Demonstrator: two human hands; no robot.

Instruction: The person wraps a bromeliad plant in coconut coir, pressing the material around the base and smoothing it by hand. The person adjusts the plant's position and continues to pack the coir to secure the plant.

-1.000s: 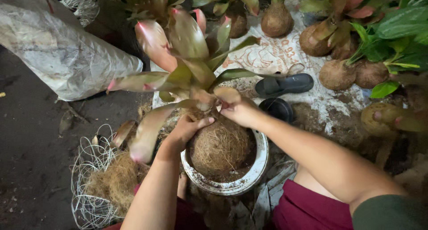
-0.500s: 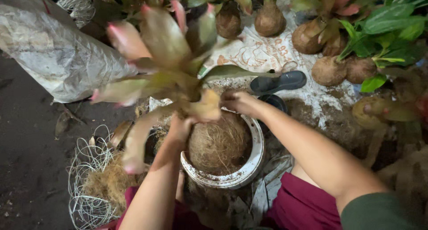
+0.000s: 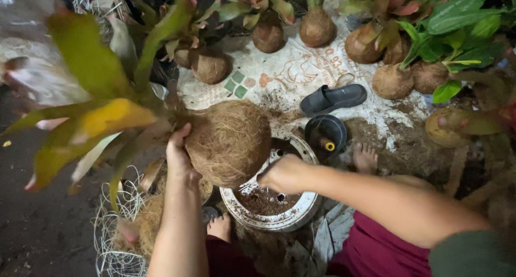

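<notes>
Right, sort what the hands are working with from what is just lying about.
In hand:
left hand
right hand
fibre-wrapped root ball with its leafy plant
white pot

Lying about:
dark sandals
wire baskets
other wrapped plants
plastic sack

- The plant's leaves (image 3: 91,94) are blurred, running off the left edge.
- The right hand (image 3: 285,173) has its fingertips hidden behind the fibre ball (image 3: 228,142).
- The wire basket (image 3: 115,239) is cut off at the bottom edge.

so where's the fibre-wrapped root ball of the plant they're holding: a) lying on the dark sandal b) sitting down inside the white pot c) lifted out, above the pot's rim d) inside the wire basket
c: the root ball is held up between the left hand and right hand, and the white pot below shows only loose soil inside.
</notes>
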